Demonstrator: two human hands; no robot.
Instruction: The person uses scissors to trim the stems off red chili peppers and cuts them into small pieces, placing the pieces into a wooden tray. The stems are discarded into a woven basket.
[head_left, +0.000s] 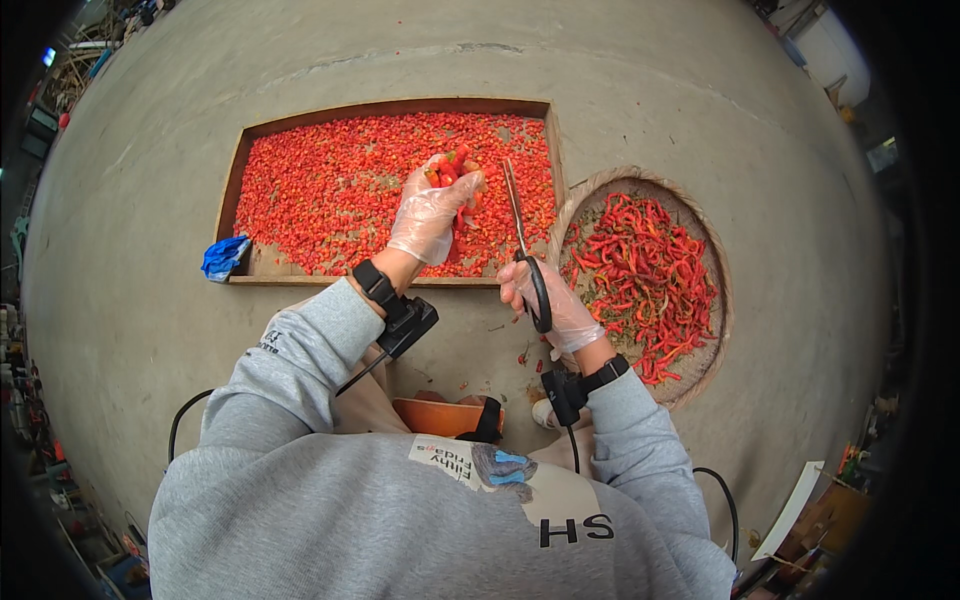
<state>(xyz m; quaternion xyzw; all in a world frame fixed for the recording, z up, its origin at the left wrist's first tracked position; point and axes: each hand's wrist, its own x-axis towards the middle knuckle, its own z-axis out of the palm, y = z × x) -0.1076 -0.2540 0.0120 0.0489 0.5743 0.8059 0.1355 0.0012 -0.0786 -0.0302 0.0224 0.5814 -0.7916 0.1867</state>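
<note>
My left hand (432, 212), in a clear plastic glove, is closed around a bunch of red chili peppers (450, 170) over a wooden tray (395, 106). Cut red chili pieces (340, 180) cover most of the tray's bottom. My right hand (552, 305), also gloved, grips a pair of scissors (518, 215) by the dark handles. Its blades point away from me, just right of the bunch and apart from it. Whether the blades are parted is hard to make out.
To the right, a round woven basket (725, 330) holds whole red chilies (650, 265) and loose stems. A crumpled blue wrapper (224, 258) lies at the tray's near left corner. Between my legs is an orange object (435, 415). Small scraps dot the concrete floor (300, 340).
</note>
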